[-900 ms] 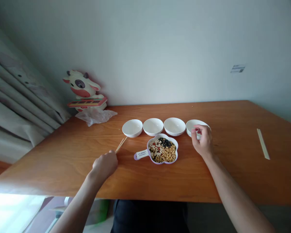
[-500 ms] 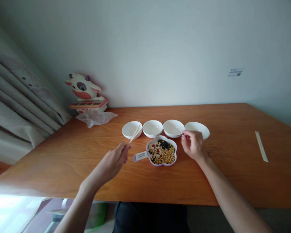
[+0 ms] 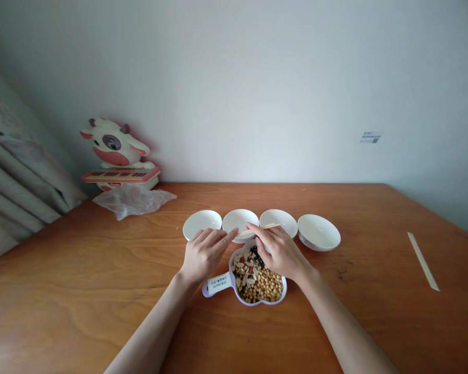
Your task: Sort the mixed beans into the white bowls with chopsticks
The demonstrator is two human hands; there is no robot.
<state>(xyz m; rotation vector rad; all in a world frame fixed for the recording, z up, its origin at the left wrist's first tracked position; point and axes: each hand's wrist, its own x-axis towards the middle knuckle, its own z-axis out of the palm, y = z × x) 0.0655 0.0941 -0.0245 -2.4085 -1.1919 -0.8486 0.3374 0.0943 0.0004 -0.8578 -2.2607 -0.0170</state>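
Note:
My left hand [image 3: 206, 254] is closed on one end of a pair of chopsticks [image 3: 243, 232], its index finger stretched along them. From the other side, my right hand [image 3: 277, 250] also grips the chopsticks, whose pale tips stick out past its fingers. The sticks lie roughly level, above a purple-rimmed, flower-shaped dish [image 3: 237, 297] with a labelled handle. Yellow beans [image 3: 268, 284], pale flat seeds and dark grains fill that dish, partly covered by my right hand. Behind it stands a row of white bowls, among them one at the left [image 3: 203, 221] and one at the right [image 3: 320, 232].
A cow-shaped toy keyboard [image 3: 119, 156] stands at the back left, with a crumpled clear plastic bag [image 3: 134, 202] before it. Another pair of chopsticks [image 3: 423, 261] lies at the right on the wooden table [image 3: 101, 280]. A curtain [image 3: 19, 171] hangs at the far left.
My left hand has brought the chopsticks rightward and turned them level. My right hand has moved left onto them. The view has shifted, so the dish and bowls appear lower.

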